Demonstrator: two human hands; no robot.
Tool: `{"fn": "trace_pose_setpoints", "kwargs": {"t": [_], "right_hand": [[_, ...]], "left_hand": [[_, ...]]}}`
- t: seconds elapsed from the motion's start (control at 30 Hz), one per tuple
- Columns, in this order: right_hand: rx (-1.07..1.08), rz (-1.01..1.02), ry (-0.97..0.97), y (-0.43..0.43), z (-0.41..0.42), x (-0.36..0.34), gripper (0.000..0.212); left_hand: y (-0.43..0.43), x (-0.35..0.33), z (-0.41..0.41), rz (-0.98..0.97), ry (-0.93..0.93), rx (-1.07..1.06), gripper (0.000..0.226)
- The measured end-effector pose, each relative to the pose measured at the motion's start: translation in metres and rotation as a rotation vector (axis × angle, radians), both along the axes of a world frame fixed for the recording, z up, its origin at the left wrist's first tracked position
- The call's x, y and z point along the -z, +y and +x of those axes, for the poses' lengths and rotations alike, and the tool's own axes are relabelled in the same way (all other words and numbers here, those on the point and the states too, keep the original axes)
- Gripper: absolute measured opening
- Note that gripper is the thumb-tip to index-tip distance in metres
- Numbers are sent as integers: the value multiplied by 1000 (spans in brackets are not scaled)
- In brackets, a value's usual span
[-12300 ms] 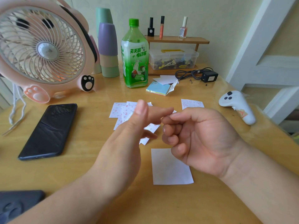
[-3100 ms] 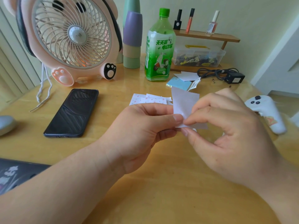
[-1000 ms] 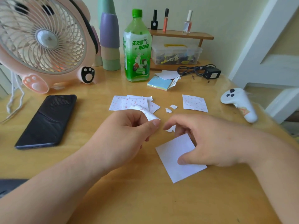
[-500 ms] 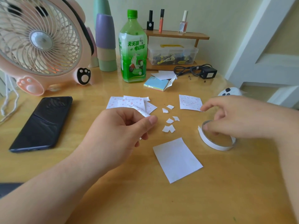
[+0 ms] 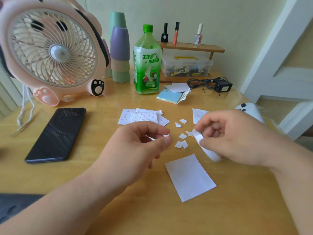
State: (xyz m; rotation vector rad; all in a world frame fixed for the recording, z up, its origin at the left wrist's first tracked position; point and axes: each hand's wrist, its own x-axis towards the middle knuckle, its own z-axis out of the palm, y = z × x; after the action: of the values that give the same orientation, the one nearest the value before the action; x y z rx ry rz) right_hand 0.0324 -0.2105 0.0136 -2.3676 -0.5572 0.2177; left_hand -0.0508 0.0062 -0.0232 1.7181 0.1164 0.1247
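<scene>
The right hand [image 5: 237, 138] is gripping a white tape roll [image 5: 210, 152] low over the wooden table [image 5: 84, 175]. Its fingers are curling round the ring, and thumb and forefinger are pinching the loose end [image 5: 197, 135], which is pointing up and to the left. Whether the roll is touching the wood is unclear. The left hand [image 5: 140, 145] is hovering near it, with thumb and forefinger pinching a tiny white paper scrap [image 5: 166, 135] and the other fingers curling underneath. Torn scraps [image 5: 182, 144] are lying between the two hands. A plain white paper square [image 5: 190, 177] is lying flat just below them, touching neither. Patterned sheets [image 5: 140, 116] are lying just beyond the left knuckles, and a black phone [image 5: 55, 134] is lying well apart to the left.
</scene>
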Motion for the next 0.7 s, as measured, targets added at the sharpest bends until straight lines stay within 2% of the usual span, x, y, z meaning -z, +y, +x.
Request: {"fn": "trace_pose_setpoints", "kwargs": {"t": [0.1,0.17,0.23,0.7], "right_hand": [[-103,552,96,17,-16,-1,20],[-146,735,147,28,-28,2,21],[-178,771,138,35,-36,7,23],[-138,841,56,60,-51,25,24]], "left_hand": [[-2,4,1,-263,-22,31,26],[-3,2,0,-400,-70,48,28],[-3,1,-1,-463,-100,57,30],[2,6,1,-380,-162,27,33]]}}
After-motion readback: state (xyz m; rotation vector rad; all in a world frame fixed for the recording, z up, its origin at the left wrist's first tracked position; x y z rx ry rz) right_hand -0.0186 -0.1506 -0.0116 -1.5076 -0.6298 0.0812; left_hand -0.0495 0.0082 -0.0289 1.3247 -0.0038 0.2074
